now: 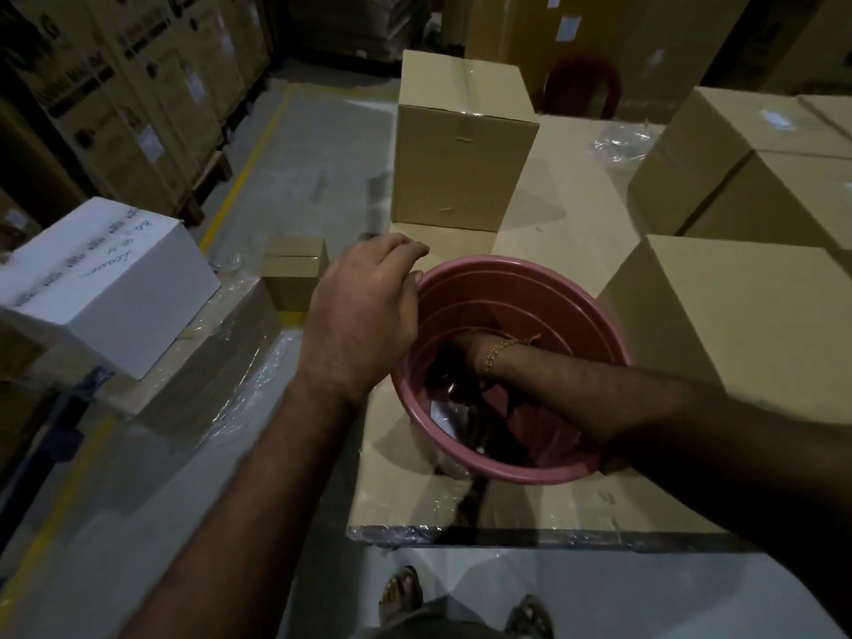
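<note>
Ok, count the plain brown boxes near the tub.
6: a tall one behind the tub, a small one beside the left hand, a big one right of the tub, three clustered far right. More may be cut off there.

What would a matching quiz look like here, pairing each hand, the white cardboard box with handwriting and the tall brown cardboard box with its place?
Things: 1 left hand; 2 right hand; 3 white cardboard box with handwriting; 4 tall brown cardboard box.
Places: A reaching down inside the round pink plastic tub; B standing upright beyond the tub; C at the tub's left rim; D far left of the tub.
Pairs: 1-C; 2-A; 3-D; 4-B.
</note>
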Tool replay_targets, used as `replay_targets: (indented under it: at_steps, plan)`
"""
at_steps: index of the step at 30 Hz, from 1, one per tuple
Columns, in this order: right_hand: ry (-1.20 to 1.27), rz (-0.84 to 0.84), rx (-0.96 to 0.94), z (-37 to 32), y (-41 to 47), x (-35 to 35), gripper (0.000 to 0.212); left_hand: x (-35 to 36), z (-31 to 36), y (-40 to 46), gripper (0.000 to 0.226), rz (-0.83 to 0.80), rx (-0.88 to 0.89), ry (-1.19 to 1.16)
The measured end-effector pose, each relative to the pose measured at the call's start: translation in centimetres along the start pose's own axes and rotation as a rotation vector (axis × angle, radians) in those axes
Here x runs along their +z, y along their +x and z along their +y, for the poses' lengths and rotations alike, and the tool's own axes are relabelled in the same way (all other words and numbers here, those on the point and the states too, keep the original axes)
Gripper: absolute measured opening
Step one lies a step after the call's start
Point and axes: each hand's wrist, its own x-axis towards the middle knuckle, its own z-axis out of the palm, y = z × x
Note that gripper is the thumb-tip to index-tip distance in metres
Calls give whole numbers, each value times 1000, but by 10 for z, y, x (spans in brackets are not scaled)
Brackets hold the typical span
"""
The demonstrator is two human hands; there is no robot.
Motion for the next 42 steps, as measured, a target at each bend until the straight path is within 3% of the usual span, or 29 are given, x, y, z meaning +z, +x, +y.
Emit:
replay_targets:
  at_steps: [4, 8, 14, 22, 26, 32, 39, 42]
  plan:
    - [355, -2, 144, -4, -4, -10, 51, 0, -1, -2, 31, -6, -15, -8]
    - [599, 103, 257, -3, -30, -27, 35, -1, 11, 1, 32, -29, -47, 4]
    - [695, 244, 236, 0, -100, -42, 56, 2, 50, 17, 32, -5, -42, 5]
    - [775, 536, 310, 33, -222, -25, 46, 25, 134, 24, 33, 30, -38, -17]
    - [867, 648, 355, 59, -286, -4, 53, 37, 184, 19, 34, 7, -16, -2]
    - [845, 721, 541, 110, -358, 62, 65, 62, 233, 12, 43, -215, 12, 14]
    - [813, 489, 745, 146, -388, 145, 113, 99, 279, 2, 90, -591, -72, 10]
    - [880, 467, 720, 149, -389, 166, 119, 110, 292, 0, 101, -667, -123, 2]
